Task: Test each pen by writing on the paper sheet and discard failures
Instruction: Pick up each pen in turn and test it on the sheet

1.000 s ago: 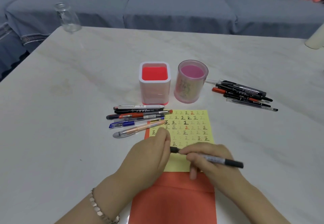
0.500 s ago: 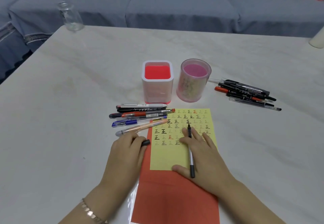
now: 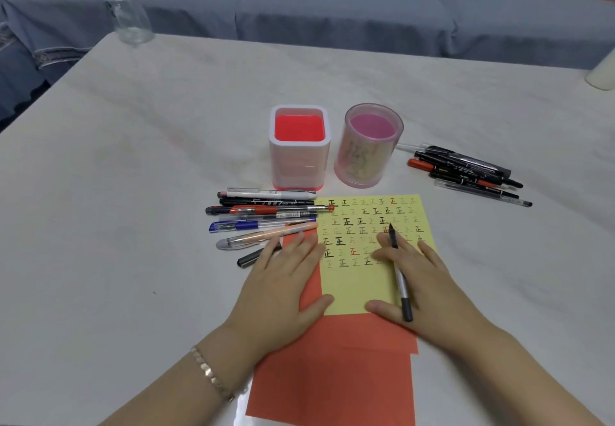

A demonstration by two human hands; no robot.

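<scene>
Right hand (image 3: 429, 285) lies flat on the yellow sheet (image 3: 352, 289), fingers straight and spread, not clenched. The uncapped black pen (image 3: 401, 279) lies between its fingers, tip toward 12 o'clock over the written marks.

Left hand (image 3: 286, 289) is released, palm down at the sheet's 9 o'clock edge, partly on the red paper (image 3: 332, 375). The pen cap (image 3: 251, 258) sits at its fingertips, on the bench (image 3: 133, 192).

Row of pens (image 3: 263, 215) at 10 o'clock of the sheet. Square holder (image 3: 299, 162) and round holder (image 3: 366, 159) at 12. Loose pen pile (image 3: 466, 172) at 2. Glass jar (image 3: 128, 14) at the far 10 o'clock corner.
</scene>
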